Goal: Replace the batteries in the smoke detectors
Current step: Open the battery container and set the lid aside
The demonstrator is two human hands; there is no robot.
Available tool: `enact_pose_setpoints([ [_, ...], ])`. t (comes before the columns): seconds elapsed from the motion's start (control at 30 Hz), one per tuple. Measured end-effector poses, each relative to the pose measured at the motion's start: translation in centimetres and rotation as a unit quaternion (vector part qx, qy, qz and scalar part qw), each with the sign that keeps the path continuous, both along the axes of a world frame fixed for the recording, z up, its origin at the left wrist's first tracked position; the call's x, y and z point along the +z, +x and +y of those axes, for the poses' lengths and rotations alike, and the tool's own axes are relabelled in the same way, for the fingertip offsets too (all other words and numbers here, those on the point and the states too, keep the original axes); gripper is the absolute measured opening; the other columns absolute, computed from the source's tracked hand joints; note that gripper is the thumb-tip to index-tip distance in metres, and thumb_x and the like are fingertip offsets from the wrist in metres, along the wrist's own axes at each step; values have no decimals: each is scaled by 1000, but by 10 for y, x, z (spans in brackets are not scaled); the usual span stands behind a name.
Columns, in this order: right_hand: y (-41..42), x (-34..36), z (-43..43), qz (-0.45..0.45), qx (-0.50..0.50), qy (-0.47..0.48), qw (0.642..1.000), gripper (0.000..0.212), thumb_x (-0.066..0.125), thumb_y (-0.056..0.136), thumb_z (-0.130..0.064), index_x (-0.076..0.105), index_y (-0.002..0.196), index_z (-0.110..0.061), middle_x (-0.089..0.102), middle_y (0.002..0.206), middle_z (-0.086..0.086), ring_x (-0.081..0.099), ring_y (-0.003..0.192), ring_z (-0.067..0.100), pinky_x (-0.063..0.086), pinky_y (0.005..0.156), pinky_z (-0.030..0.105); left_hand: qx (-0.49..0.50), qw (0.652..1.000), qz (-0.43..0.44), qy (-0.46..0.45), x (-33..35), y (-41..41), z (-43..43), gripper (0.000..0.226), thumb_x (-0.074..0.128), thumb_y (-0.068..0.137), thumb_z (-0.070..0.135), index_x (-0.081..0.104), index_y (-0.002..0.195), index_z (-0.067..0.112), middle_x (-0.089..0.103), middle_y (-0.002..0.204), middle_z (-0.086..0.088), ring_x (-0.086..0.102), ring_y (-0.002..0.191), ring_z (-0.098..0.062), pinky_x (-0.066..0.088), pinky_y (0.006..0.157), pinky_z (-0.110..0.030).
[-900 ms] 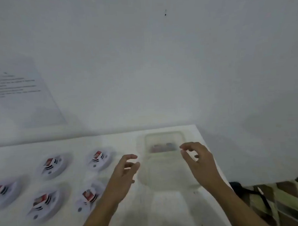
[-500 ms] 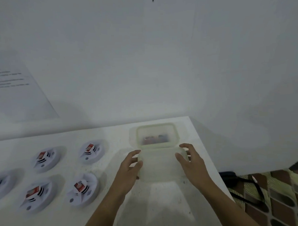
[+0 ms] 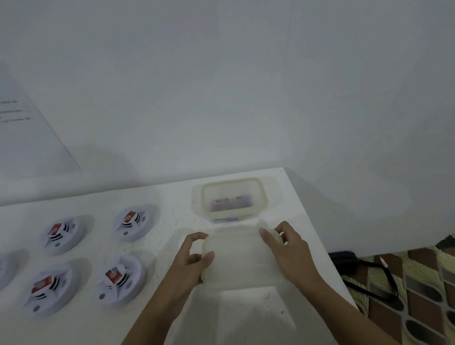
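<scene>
Hands — left hand [image 3: 190, 262], right hand [image 3: 289, 248] — grip the translucent lid [image 3: 240, 260]; red battery labels [image 3: 113, 275] blurred, unreadable.

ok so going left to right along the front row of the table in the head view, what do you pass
First smoke detector, cut off at the edge → second smoke detector → third smoke detector → left hand → plastic lid (maybe a tub), gripped by both hands → right hand → black strap on the floor.
</scene>
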State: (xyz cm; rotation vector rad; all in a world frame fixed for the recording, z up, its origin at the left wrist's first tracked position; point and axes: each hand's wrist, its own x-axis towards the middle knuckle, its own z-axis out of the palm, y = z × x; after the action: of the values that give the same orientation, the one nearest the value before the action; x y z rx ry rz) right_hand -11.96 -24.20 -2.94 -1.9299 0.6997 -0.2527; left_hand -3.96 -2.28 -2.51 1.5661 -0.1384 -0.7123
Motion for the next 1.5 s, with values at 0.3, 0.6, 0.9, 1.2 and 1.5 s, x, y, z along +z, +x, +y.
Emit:
enact_pose_setpoints([
  [0.3,4,-2,-3,-8,21,26,999,44,56,97,-52,34,80,-17,38,66,0,33,58,14,31,55,22,33,980,-189,55,-7,1,-3,24,67,94,13,66,102,36,60,84,5,57,82,-19,52,68,-25],
  [0.6,6,-5,-4,-6,19,24,1000,44,58,95,-54,37,81,-18,43,70,1,38,62,14,34,59,24,35,997,-74,14,-7,3,0,31,68,94,21,64,119,39,61,131,2,58,120,-28,56,95,-54],
  [0.9,6,-1,-4,-29,-14,-18,999,45,68,89,-52,44,75,-17,50,65,-3,39,53,10,31,52,19,-60,995,-63,48,10,22,-7,34,63,89,1,67,113,24,66,120,2,59,114,-22,51,87,-32],
  [1.2,12,9,-17,66,-6,-90,994,61,69,67,-81,61,86,-24,48,65,-12,51,58,8,36,55,24,-159,971,-86,155,19,15,-22,23,56,100,37,75,101,24,73,102,13,67,96,-8,47,82,-21],
  [1.5,1,12,-1,1,-33,39,999,42,74,82,-58,60,103,-24,67,92,-2,66,86,16,49,66,25,-135,965,-67,216,7,7,-15,28,64,93,50,63,100,23,67,110,2,65,101,-17,50,85,-31],
])
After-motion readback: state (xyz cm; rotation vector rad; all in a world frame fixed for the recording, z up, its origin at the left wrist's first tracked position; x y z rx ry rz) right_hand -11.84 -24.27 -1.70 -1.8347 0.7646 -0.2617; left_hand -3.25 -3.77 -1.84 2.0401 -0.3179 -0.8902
